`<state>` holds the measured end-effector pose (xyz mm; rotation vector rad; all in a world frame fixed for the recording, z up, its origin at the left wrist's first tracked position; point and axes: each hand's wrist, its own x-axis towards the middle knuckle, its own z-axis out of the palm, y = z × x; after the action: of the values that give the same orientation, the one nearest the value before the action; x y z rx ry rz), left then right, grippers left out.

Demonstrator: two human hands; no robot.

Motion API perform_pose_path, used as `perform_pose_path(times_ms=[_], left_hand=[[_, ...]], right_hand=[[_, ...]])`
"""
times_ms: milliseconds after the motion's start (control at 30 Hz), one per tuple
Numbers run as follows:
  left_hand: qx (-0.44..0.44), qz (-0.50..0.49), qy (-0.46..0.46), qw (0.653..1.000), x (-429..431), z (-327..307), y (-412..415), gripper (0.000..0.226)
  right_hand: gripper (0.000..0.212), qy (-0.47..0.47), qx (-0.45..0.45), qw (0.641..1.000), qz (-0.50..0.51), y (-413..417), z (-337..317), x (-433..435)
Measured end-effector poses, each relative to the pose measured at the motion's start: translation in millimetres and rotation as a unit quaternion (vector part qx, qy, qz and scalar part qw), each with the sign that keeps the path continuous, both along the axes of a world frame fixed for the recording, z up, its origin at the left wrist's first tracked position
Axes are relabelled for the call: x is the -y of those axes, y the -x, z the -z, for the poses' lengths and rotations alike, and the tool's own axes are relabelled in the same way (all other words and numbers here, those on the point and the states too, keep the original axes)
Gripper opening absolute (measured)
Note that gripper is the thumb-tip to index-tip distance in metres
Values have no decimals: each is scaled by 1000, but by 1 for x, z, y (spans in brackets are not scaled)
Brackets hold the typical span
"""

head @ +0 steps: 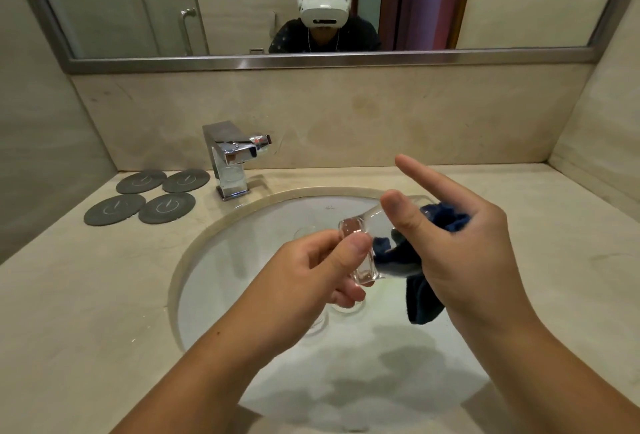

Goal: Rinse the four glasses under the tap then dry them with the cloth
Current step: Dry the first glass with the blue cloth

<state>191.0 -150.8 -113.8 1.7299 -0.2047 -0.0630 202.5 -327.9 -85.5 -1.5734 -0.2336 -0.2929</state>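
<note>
The left grip [311, 271] holds the fragile, likely slippery glass [360, 272] by its thick base; the right grip [460, 250] pinches the cloth [422, 302] inside.

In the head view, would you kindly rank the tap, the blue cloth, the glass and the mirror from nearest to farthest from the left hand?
1. glass: gripped at its base by the left hand.
2. blue cloth: stuffed into the glass, hanging out to the right.
3. tap: behind the basin, to the left.
4. mirror: on the back wall, farthest.
</note>
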Motion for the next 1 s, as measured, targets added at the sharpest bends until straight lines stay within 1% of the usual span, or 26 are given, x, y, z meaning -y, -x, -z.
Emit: perform_pose_path(times_ms=[67,167,233,333,433,500,567,600,667,733,800,867,1000], left_hand=[[12,-4,-26,1000,0,1,-1,43],[52,-2,-72,996,-1,1,0,42],[83,1,-99,992,-2,2,1,45],[117,-5,-148,982,-4,1,3,56],[133,-1,-173,976,-5,1,4,60],[112,5,-161,980,-7,2,2,63],[66,19,-123,990,-6,2,1,66],[40,32,-92,994,-5,1,1,63],[-5,47,-27,999,0,-1,2,52],[-14,38,-9,999,1,-2,2,42],[11,30,-42,999,0,0,1,45],[46,24,-98,994,-1,3,2,57],[125,-5,-187,974,-3,3,6,73]], right_hand=[[57,1,-3,1000,-9,-2,1,0],[54,-8,-9,1000,-4,-3,1,1],[53,-22,-16,1000,4,-4,1,2],[56,-9,-16,1000,20,-5,1,2],[55,-5,-11,1000,26,-6,3,3],[53,-7,-5,1000,22,-6,2,2],[52,-25,-5,1000,14,-4,0,2],[51,-25,2,1000,15,-3,0,2],[51,-5,20,1000,23,-1,-1,2],[52,8,23,1000,19,-1,0,3],[54,18,17,1000,11,-3,2,5],[54,13,11,1000,8,-5,3,6],[52,-1,8,1000,16,-8,4,5]])
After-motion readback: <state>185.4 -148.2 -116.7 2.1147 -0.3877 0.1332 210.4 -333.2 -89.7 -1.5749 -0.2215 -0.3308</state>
